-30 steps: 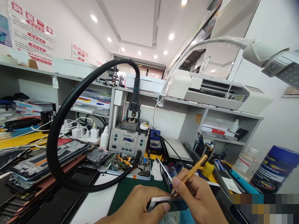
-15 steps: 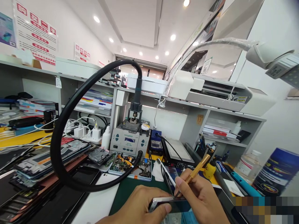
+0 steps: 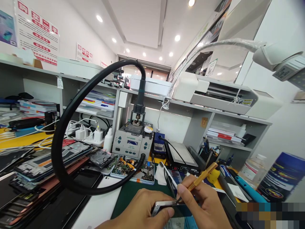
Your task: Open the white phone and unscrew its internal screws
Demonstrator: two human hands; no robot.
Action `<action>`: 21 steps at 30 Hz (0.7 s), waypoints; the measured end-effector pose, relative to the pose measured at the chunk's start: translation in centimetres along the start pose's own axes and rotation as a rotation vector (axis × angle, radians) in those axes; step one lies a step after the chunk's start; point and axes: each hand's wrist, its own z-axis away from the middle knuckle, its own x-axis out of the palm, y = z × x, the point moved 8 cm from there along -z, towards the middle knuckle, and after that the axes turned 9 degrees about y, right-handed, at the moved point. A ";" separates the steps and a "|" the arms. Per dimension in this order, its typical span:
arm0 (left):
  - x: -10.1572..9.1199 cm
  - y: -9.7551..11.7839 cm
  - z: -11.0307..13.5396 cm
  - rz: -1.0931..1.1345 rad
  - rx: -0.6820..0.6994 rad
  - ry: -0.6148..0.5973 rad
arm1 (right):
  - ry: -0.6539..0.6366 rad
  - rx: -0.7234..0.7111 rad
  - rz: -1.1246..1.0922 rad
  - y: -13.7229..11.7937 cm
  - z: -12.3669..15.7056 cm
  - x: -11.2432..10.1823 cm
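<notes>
My left hand [image 3: 143, 205] is closed around a slim device with a silver metal edge, which looks like a phone [image 3: 163, 204], held edge-up low in the head view. My right hand [image 3: 201, 198] grips a slender gold-handled tool [image 3: 203, 176] like a pen, slanting up to the right. Its thin dark tip meets the phone's upper edge near my fingertips; I cannot tell whether it goes into a seam. Part of the phone is hidden behind both hands. Under it, a green mat [image 3: 128, 194] covers the bench.
A thick black hose [image 3: 57, 152] loops in front of the hot air station [image 3: 130, 144]. A tray of circuit boards [image 3: 111, 172] lies before the station. Stacked phone parts [image 3: 47, 163] crowd the left. A yellow bottle [image 3: 213, 176] and a blue canister [image 3: 282, 176] stand to the right.
The gold-handled tool has tilted lower and shifted slightly, its tip moving a little left along the phone's edge. My left hand keeps the phone nearly still.
</notes>
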 end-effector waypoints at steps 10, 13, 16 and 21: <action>-0.1 -0.1 0.1 -0.025 0.023 0.021 | 0.012 -0.044 0.017 -0.4 -0.1 -0.1; -0.2 0.0 0.1 -0.039 0.022 0.030 | -0.013 -0.018 -0.002 -0.2 -0.1 0.0; -0.2 0.1 0.1 -0.035 0.019 0.016 | -0.034 0.005 -0.016 0.2 -0.1 0.1; -0.3 0.2 0.1 -0.035 0.005 0.019 | -0.047 -0.001 0.022 0.5 -0.1 0.1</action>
